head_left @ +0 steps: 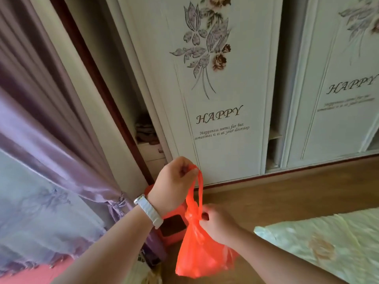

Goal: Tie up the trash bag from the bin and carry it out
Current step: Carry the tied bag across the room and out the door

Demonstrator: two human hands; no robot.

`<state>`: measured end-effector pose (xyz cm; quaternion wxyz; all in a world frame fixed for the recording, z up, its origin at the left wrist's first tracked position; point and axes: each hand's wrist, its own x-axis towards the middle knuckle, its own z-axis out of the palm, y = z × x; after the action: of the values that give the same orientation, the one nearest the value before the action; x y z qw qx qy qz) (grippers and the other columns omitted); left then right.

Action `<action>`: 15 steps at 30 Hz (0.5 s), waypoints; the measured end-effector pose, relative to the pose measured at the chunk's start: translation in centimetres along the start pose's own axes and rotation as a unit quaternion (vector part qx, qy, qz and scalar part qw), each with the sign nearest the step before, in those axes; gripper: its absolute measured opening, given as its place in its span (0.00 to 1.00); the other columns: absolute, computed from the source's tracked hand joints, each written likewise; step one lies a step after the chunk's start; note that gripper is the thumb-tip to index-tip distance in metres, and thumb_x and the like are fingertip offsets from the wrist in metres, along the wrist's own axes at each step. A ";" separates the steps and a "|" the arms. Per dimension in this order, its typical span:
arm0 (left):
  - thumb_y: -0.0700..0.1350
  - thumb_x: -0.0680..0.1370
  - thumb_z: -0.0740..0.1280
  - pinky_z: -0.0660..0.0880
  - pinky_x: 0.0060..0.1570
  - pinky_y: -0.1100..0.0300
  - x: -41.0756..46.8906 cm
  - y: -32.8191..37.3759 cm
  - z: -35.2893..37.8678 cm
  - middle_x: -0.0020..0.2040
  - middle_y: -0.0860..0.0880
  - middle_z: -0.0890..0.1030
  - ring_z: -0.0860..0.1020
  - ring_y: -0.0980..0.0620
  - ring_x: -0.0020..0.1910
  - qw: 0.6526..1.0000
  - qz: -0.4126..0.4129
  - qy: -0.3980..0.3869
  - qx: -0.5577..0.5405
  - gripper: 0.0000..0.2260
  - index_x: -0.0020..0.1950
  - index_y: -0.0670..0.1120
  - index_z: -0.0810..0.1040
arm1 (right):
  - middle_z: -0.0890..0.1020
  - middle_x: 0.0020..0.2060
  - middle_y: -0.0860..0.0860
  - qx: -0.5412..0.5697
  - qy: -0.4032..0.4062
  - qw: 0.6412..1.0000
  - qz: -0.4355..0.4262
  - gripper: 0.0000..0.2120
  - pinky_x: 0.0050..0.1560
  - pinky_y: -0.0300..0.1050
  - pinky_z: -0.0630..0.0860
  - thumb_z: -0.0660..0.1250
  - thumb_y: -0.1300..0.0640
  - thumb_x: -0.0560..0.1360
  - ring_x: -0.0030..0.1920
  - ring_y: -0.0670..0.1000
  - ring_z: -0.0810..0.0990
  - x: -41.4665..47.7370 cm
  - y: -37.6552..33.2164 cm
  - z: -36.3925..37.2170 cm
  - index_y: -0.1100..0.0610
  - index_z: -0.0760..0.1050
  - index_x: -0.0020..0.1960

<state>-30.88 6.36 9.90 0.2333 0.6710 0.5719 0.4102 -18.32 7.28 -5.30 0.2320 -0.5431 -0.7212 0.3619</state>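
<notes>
An orange plastic trash bag (pixel 196 255) hangs in the air in the lower middle of the head view. My left hand (pixel 174 185), with a white watch on the wrist, pinches the bag's handle loops from above and holds them taut. My right hand (pixel 217 224) grips the bag's gathered neck at the knot, just below the loops. Behind the bag, on the floor, stands a red bin (pixel 170 226) with a dark opening, partly hidden by my left wrist and the bag.
White sliding wardrobe doors (pixel 221 119) with flower prints and the word HAPPY stand ahead, one gap showing shelves. A purple curtain (pixel 47 160) hangs at the left. A pale green bed cover (pixel 328 242) fills the lower right. Wooden floor (pixel 287 191) lies between.
</notes>
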 end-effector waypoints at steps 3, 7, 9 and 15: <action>0.41 0.76 0.65 0.74 0.35 0.50 3.6 -1.0 1.7 0.31 0.48 0.78 0.75 0.50 0.30 1.000 0.011 -0.022 0.011 0.09 0.37 0.51 0.72 | 0.84 0.45 0.47 0.001 -0.005 1.000 0.004 0.08 0.46 0.42 0.75 0.65 0.53 0.75 0.45 0.50 0.80 3.1 1.6 -2.3 0.51 0.81 0.50; 0.43 0.75 0.64 0.75 0.35 0.48 8.5 -1.9 4.2 0.31 0.50 0.78 0.76 0.51 0.30 0.999 -0.002 -0.040 -0.016 0.05 0.39 0.50 0.74 | 0.79 0.36 0.41 0.009 0.010 1.000 0.026 0.05 0.36 0.33 0.70 0.65 0.53 0.74 0.38 0.44 0.76 6.6 3.7 -4.9 0.48 0.80 0.45; 0.45 0.75 0.64 0.75 0.35 0.48 11.0 -1.8 5.3 0.31 0.50 0.78 0.75 0.51 0.30 0.998 -0.004 -0.051 -0.048 0.04 0.40 0.50 0.74 | 0.76 0.31 0.41 -0.003 0.025 0.999 0.035 0.04 0.31 0.30 0.65 0.65 0.53 0.73 0.34 0.43 0.74 8.3 4.5 -6.3 0.46 0.79 0.43; 0.42 0.76 0.66 0.73 0.35 0.55 19.6 -1.9 8.7 0.33 0.49 0.76 0.72 0.55 0.31 0.992 0.015 -0.073 -0.102 0.07 0.39 0.50 0.74 | 0.79 0.29 0.46 0.021 0.054 0.994 0.096 0.06 0.33 0.39 0.69 0.64 0.53 0.71 0.31 0.45 0.76 14.5 7.2 -10.8 0.46 0.76 0.37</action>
<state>-24.66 26.98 9.14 0.3354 0.6805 0.4986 0.4193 -10.41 25.01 -4.88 0.2460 -0.6233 -0.6447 0.3678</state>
